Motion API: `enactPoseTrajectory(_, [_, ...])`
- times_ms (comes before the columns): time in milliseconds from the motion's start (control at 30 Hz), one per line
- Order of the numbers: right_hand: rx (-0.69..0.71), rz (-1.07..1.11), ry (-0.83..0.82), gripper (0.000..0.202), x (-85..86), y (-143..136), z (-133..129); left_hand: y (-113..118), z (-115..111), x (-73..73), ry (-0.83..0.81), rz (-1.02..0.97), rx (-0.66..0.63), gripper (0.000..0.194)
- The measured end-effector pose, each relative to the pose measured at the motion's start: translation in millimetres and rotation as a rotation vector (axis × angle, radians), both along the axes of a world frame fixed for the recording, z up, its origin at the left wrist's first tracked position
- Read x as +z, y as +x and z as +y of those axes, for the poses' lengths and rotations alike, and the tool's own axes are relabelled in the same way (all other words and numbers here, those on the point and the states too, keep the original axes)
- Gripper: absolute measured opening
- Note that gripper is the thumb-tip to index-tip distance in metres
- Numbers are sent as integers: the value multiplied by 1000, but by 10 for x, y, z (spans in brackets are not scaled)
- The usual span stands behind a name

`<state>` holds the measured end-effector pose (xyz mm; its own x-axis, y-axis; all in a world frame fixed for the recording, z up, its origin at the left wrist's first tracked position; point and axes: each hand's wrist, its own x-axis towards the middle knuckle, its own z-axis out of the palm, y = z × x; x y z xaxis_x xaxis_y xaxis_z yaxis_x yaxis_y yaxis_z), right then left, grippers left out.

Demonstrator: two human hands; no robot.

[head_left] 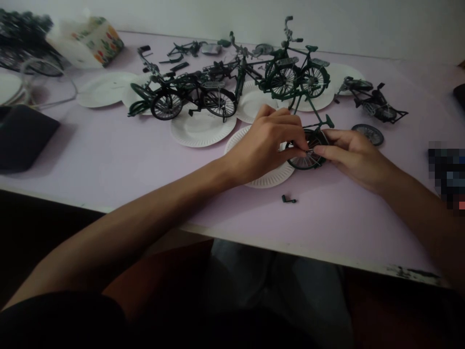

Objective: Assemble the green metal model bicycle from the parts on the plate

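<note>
Black toy wheel [307, 154] sits pinched between both hands, left hand [267, 145] and right hand [354, 157], above the desk [109, 155].

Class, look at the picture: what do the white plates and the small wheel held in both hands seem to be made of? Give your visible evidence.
Plates: probably paper, matte white, with a thin crimped rim.
Wheel: dark tyre, likely rubber or plastic; thin pale spokes glint, suggesting metal, though the dim light leaves this open. Left hand and right hand pinch it.
</note>
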<state>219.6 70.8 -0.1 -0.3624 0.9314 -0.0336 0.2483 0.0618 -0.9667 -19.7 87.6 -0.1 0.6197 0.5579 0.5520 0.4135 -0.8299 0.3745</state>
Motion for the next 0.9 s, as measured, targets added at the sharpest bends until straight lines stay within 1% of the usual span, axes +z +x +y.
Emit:
enactPoseTrajectory(133, [-7,-1,9,18,-14,10,4,1,1,-7,-5,3,2,20])
enactPoseTrajectory(267, [14,4,10,19,-22,18,9,-2,-10,-1,-18,4,-9,19])
enactPoseTrajectory(367, [2,-10,19,19,-20,18,7,-15,0,0,-23,22,-19,17])
enactPoseTrajectory(500, [-6,-3,23,18,-15,22,2,-34,22,0,20,42,-29,14])
enactPoseTrajectory(633, [2,-18,20,17,-3,25,-1,-34,20,-7,62,35,-22,15])
enactPoseTrajectory(767, [10,-33,32,17,16,18,-1,-16,19,-43,76,12,-11,16])
enactPoseTrajectory(900, [-10,-31,32,17,22,7,0,-1,39,-99,88,-59,-5,14])
